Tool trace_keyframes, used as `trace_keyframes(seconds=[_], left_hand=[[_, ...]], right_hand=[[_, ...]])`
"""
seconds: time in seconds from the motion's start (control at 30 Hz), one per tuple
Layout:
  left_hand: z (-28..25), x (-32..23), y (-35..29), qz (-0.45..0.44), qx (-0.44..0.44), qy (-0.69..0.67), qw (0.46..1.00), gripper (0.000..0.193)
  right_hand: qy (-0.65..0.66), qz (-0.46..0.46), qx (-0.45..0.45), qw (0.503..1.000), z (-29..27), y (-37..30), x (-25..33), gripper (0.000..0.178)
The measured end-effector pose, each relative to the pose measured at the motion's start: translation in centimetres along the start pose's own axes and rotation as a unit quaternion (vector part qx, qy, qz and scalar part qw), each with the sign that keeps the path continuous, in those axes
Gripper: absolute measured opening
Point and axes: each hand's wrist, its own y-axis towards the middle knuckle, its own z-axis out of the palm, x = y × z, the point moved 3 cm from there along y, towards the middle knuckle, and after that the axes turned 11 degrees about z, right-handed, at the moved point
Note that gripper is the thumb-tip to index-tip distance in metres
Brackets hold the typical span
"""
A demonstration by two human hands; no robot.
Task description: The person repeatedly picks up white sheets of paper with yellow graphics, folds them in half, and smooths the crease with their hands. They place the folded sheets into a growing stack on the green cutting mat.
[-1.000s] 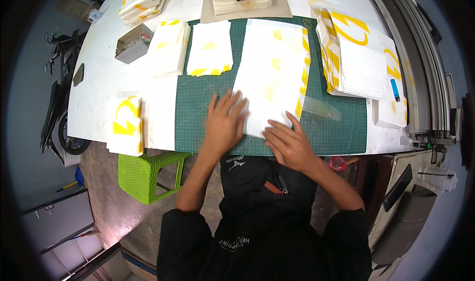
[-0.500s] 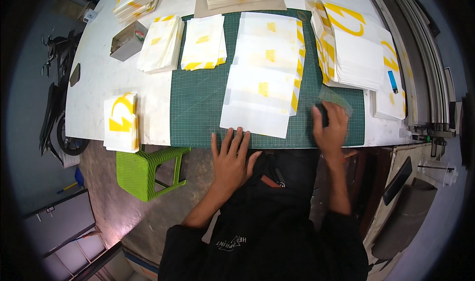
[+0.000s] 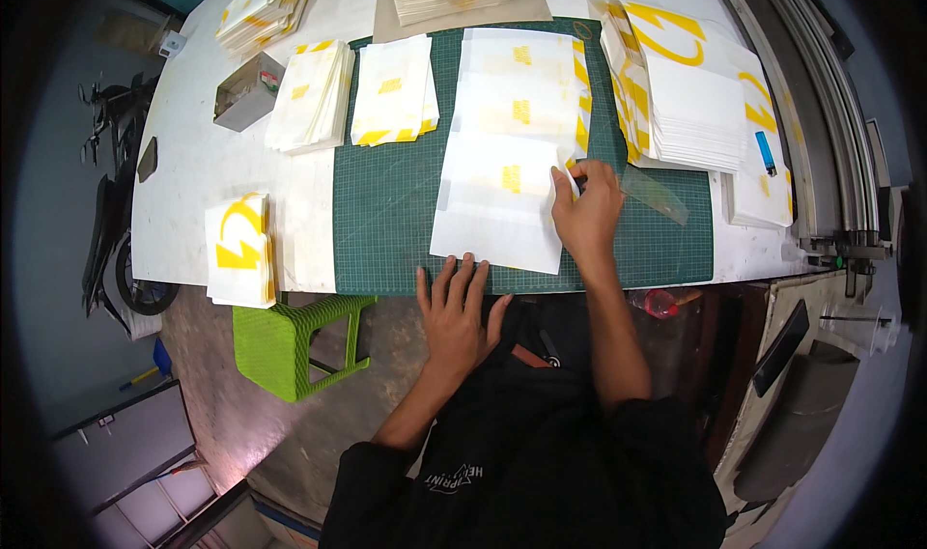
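Overlapping white paper sheets with yellow print lie in a column on the green cutting mat (image 3: 386, 221). The nearest paper sheet (image 3: 492, 211) reaches almost to the mat's front edge. My right hand (image 3: 591, 211) is closed at this sheet's right edge, thumb and fingers pinching it by the yellow-striped border. Fingers spread, my left hand (image 3: 459, 308) rests at the table's front edge, its fingertips at the sheet's near edge. A clear plastic strip (image 3: 659, 197) lies on the mat to the right of my right hand.
Paper stacks stand around the mat, including a smaller stack (image 3: 396, 90), a tall stack (image 3: 690, 114) and a folded stack (image 3: 238, 250) at the left front. A small grey box (image 3: 246, 95) and a blue lighter (image 3: 766, 153) are on the table. A green stool (image 3: 280, 351) stands below.
My right hand has moved left from the plastic strip to the sheet's right edge and closed there. My left hand has stayed at the sheet's near edge.
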Motion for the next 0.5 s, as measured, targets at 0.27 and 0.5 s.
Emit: trace_keyframes(seconds=[0.27, 0.5], left_hand=[[-1.6, 5.4, 3.0, -0.06, -0.16, -0.075, 0.982, 0.048], [-1.1, 7.1, 7.3, -0.199, -0.092, -0.546, 0.809, 0.029]], right_hand=[[0.305, -0.002, 0.074, 0.949, -3.5, -4.3, 1.2, 0.047], [0.446, 0.108, 0.141, 0.877, -6.9, -3.5, -1.3, 0.037]])
